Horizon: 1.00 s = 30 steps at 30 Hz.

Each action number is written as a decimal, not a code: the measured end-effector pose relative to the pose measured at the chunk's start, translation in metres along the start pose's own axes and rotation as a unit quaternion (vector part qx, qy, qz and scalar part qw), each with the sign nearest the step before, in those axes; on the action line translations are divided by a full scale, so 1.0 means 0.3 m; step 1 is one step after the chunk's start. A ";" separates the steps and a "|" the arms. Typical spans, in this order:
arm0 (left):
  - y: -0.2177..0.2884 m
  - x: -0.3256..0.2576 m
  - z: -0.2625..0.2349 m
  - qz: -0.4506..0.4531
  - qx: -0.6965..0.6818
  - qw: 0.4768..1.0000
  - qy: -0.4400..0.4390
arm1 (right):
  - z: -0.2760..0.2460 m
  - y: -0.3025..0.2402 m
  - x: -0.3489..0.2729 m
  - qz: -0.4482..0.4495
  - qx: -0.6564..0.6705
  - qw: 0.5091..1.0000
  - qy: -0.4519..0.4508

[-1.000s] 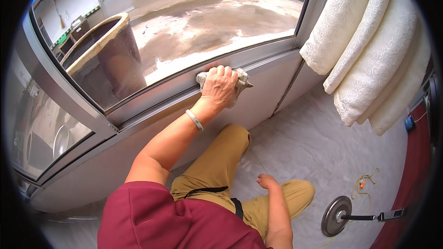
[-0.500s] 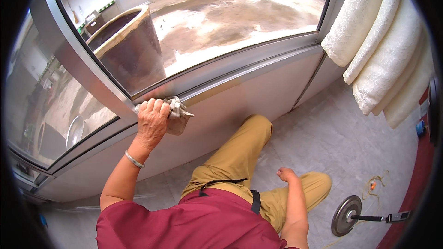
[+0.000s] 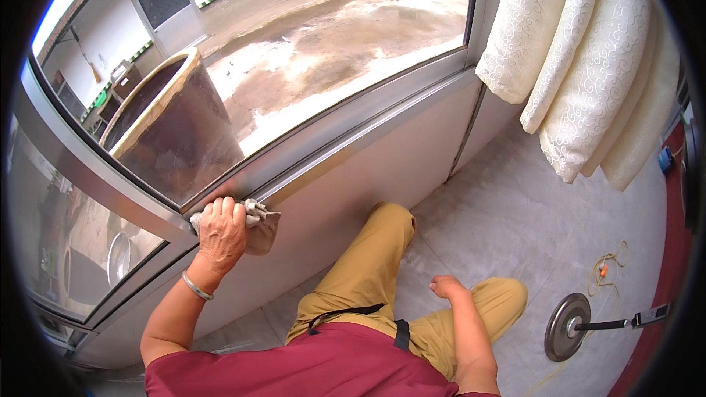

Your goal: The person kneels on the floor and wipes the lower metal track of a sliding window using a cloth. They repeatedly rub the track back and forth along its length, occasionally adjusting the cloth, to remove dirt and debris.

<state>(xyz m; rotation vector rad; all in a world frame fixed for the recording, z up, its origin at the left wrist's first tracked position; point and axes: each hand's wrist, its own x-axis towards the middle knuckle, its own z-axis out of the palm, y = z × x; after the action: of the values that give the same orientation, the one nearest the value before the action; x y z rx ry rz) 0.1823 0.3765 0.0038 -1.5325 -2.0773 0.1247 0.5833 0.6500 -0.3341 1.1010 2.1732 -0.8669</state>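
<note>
My left hand (image 3: 222, 234) is closed around a grey-beige cloth (image 3: 262, 234). It presses the cloth against the silver metal window frame (image 3: 316, 154), by the lower left corner of the large pane. A loose fold of cloth hangs out to the right of my fingers, over the white panel (image 3: 382, 169) below the frame. The part of the cloth under my palm is hidden. My right hand (image 3: 444, 287) is held over my bent right leg, well away from the window. Its fingers look loosely curled, and I see nothing in them.
White patterned curtains (image 3: 581, 66) hang at the right. On the grey tiled floor (image 3: 507, 198) stands a round metal base (image 3: 568, 327) with a black rod, near a thin yellow cord (image 3: 599, 268). Beyond the glass is a large brown vat (image 3: 176, 117).
My view has shifted, so the window and curtains sit farther left in the picture. My left hand keeps hold of the cloth at nearly the same corner of the frame.
</note>
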 end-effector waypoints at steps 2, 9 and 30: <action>0.015 0.037 0.007 0.010 -0.009 1.000 0.000 | -0.002 -0.011 0.010 -0.013 -0.012 1.000 -0.010; 0.173 0.284 0.067 0.039 -0.014 0.999 0.020 | -0.046 -0.113 -0.008 -0.075 -0.038 0.996 0.006; 0.712 1.085 0.203 0.104 -0.056 0.990 0.073 | -0.154 -0.148 -0.193 -0.147 0.010 0.982 0.118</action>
<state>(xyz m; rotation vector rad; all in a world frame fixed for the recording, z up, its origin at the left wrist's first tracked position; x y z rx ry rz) 0.2712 0.7602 -0.0088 -1.7687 -1.8361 -0.0272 0.5675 0.6360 -0.2503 0.9439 2.5763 -0.9245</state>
